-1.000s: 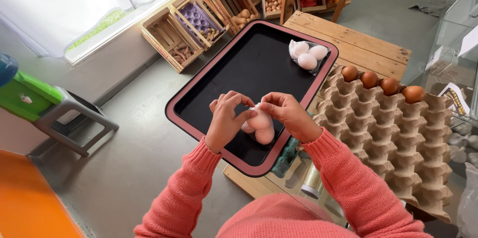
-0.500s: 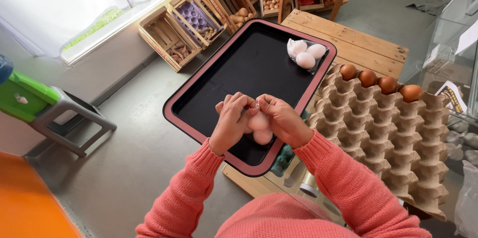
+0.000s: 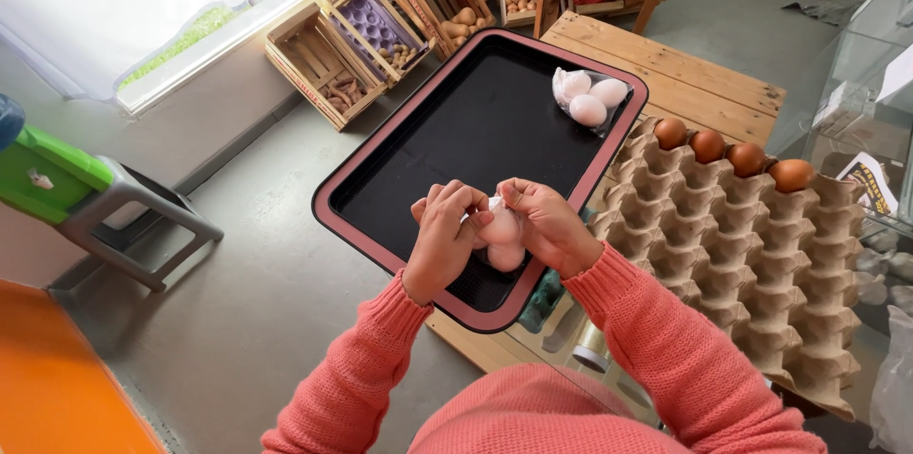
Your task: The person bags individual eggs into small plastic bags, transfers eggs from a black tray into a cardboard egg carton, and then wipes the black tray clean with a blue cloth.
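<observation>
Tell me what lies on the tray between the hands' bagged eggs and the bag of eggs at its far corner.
Nothing: in the head view the black tray is bare between the held eggs and the far bag.

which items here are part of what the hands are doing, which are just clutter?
In hand:
left hand
right hand
clear plastic bag of pale eggs
black red-rimmed tray
second bagged pale eggs

Lying about:
brown eggs
grey pulp egg carton
wooden crates
green stool

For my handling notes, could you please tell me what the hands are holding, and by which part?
Both the left hand and right hand hold a small clear bag of pale eggs over the black tray, pinching it at its top.
</observation>
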